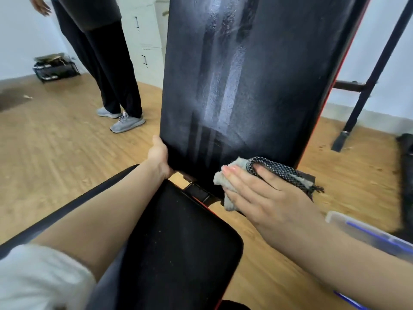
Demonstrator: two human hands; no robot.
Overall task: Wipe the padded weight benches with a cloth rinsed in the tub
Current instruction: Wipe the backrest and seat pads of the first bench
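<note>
Head view, right hand (263, 198) flat on cloth (220, 179)

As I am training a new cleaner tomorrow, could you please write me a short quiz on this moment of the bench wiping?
1. Multiple choice: where does the right hand press the crumpled grey cloth? A) the black seat pad; B) the lower end of the upright black padded backrest; C) the wooden floor.
2. True or false: the left hand hangs free, touching nothing.
3. Fill in: the clear plastic tub with blue trim lies on the person's ____ side.
Key: 1 B. 2 False: it grips the backrest's lower left corner. 3 right.
</note>
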